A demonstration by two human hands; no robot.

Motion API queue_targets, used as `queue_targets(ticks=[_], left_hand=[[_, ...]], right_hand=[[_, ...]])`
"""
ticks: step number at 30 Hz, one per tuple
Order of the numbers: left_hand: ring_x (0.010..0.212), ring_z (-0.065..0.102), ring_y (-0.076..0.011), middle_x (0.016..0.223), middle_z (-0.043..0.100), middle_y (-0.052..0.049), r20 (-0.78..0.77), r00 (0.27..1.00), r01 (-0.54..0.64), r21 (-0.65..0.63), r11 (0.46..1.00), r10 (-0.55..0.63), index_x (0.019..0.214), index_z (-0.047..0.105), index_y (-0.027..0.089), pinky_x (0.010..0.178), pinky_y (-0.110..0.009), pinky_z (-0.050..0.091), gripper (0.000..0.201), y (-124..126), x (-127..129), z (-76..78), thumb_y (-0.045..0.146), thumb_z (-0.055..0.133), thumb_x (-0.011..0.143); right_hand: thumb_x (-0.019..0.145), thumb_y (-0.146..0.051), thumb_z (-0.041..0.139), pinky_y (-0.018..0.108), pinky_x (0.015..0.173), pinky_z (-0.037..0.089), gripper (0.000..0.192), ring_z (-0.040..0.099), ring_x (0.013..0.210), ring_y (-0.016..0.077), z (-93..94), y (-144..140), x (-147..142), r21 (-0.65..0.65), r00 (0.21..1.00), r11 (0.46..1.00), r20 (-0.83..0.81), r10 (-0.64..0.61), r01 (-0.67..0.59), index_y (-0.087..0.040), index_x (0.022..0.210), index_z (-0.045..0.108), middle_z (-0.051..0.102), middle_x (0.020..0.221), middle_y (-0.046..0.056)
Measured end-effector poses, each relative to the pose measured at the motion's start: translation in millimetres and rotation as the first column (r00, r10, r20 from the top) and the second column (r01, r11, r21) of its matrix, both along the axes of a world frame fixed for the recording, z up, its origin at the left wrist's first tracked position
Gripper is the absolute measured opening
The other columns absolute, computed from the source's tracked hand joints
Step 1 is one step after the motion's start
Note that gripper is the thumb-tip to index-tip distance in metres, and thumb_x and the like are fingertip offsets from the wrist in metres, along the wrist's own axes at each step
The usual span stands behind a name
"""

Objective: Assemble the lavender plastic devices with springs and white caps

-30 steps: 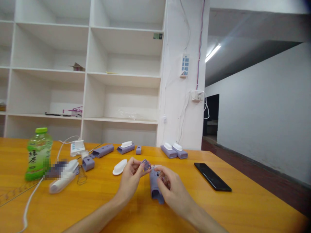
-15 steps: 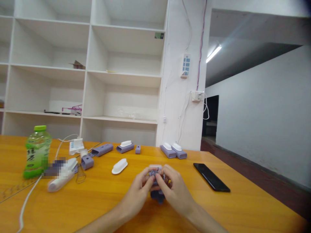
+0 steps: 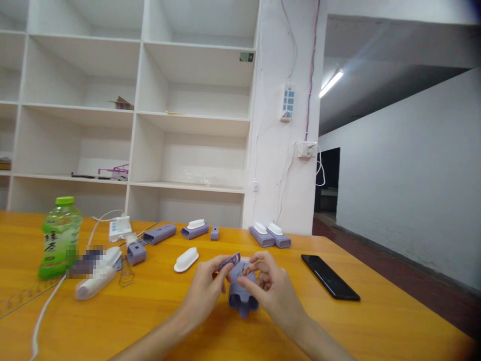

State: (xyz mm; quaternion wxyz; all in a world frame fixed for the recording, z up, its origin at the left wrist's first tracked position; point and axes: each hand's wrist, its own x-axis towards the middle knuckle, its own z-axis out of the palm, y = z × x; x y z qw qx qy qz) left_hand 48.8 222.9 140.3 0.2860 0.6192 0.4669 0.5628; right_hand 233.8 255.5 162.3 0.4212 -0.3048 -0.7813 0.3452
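My left hand (image 3: 210, 281) pinches a small flat purple plastic piece (image 3: 230, 260) between thumb and fingers, tilted up. Beside it my right hand (image 3: 268, 278) is curled, thumb close to the fingertips; whatever they may hold is too small to make out. Between and under both hands a larger purple plastic part (image 3: 242, 297) with hollow openings at its near end rests on the wooden table (image 3: 210, 341). My right fingers hide some of its top. A white oval cap (image 3: 187, 259) lies left of the hands.
Purple housings with white caps (image 3: 194, 228) (image 3: 262, 234) stand along the back. A black phone (image 3: 329, 277) lies at right. At left are a green bottle (image 3: 60, 238), a power strip (image 3: 119, 228), a white handheld tool (image 3: 95, 281) and a purple block (image 3: 136, 252).
My hands have moved apart. The small purple piece came away leftward in my left hand, and more of the larger purple part shows between them. The view shifted slightly.
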Motion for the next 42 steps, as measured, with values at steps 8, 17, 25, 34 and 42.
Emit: queue_targets(ticks=[8, 17, 25, 34, 42], left_hand=[[0.061, 0.057, -0.0133, 0.093, 0.071, -0.008, 0.179, 0.978, 0.102, 0.029, 0.994, -0.105, 0.133, 0.06, 0.016, 0.058, -0.025, 0.052, 0.049, -5, 23, -15.7, 0.047, 0.054, 0.096], [0.081, 0.061, -0.0167, 0.11, 0.069, -0.008, 0.05, 0.995, 0.08, 0.083, 0.993, -0.085, 0.142, 0.054, 0.023, 0.084, -0.031, 0.053, 0.046, -12, 18, -19.9, 0.041, 0.047, 0.1], [0.081, 0.061, -0.0167, 0.11, 0.069, -0.009, -0.087, 0.995, 0.071, 0.163, 0.984, -0.058, 0.143, 0.052, 0.024, 0.083, -0.03, 0.053, 0.044, -11, 18, -24.6, 0.035, 0.04, 0.103], [0.083, 0.062, -0.0178, 0.105, 0.069, -0.009, -0.108, 0.993, 0.063, 0.132, 0.989, -0.049, 0.141, 0.054, 0.023, 0.085, -0.031, 0.052, 0.042, -16, 17, -18.2, 0.034, 0.042, 0.102], [0.082, 0.061, -0.0167, 0.103, 0.069, -0.007, -0.155, 0.987, 0.067, 0.126, 0.99, -0.047, 0.142, 0.052, 0.025, 0.084, -0.03, 0.05, 0.041, -16, 17, -19.9, 0.03, 0.039, 0.103]], right_hand=[[0.089, -0.04, 0.068, 0.02, 0.048, 0.039, 0.022, 0.056, 0.053, 0.0097, 1.5, -4, -1, 0.037, 0.997, 0.999, 0.078, -0.008, 0.005, -0.02, 0.094, 0.062, 0.072, 0.079, 0.0], [0.089, -0.04, 0.068, 0.02, 0.051, 0.041, 0.021, 0.061, 0.063, 0.0123, 0.2, -4, 0, 0.08, 0.995, 0.997, 0.092, -0.028, 0.021, -0.02, 0.094, 0.063, 0.07, 0.081, 0.001], [0.09, -0.042, 0.066, 0.02, 0.049, 0.038, 0.025, 0.056, 0.054, 0.0098, 2.7, -5, -2, 0.012, 0.999, 1.0, 0.04, -0.006, 0.005, -0.018, 0.089, 0.063, 0.066, 0.07, -0.001], [0.091, -0.046, 0.065, 0.022, 0.051, 0.042, 0.028, 0.061, 0.059, 0.0134, 0.5, -5, -2, -0.055, 1.0, 0.998, -0.005, 0.023, -0.023, -0.018, 0.089, 0.066, 0.07, 0.073, 0.002], [0.089, -0.048, 0.067, 0.022, 0.051, 0.045, 0.032, 0.063, 0.06, 0.0143, 0.7, -5, -5, -0.143, 0.994, 0.987, -0.085, 0.068, -0.079, -0.016, 0.086, 0.064, 0.07, 0.073, 0.003]])
